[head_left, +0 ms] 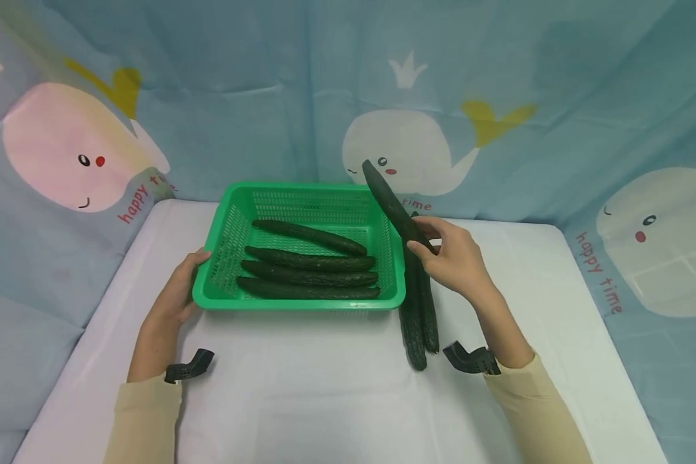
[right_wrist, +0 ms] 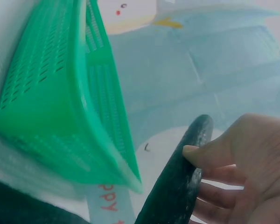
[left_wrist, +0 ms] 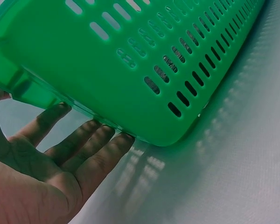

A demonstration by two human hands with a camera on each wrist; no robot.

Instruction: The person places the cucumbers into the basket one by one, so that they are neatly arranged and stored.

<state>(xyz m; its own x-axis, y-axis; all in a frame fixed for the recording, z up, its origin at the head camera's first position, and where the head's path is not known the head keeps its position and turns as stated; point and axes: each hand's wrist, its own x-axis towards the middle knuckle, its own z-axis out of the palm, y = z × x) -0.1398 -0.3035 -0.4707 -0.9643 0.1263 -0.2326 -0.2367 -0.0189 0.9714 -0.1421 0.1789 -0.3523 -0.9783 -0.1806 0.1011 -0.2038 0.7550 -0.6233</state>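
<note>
My right hand (head_left: 455,258) pinches a dark green cucumber (head_left: 387,200) near its lower end. The cucumber is held tilted, its far tip pointing up and left over the right end of a green plastic basket (head_left: 301,305). In the right wrist view, the thumb lies along the top of it and the fingers are beneath. My left hand (head_left: 180,283) grips the basket's left end, its fingers (left_wrist: 102,161) against the outer wall below the rim. Several cucumbers (head_left: 310,277) lie side by side in the basket, roughly lengthwise.
Two more cucumbers (head_left: 413,322) lie together on the white tabletop (head_left: 336,412), just right of the basket and partly under the raised right hand. A blue curtain (head_left: 238,129) with whale prints hangs behind the table and at both sides.
</note>
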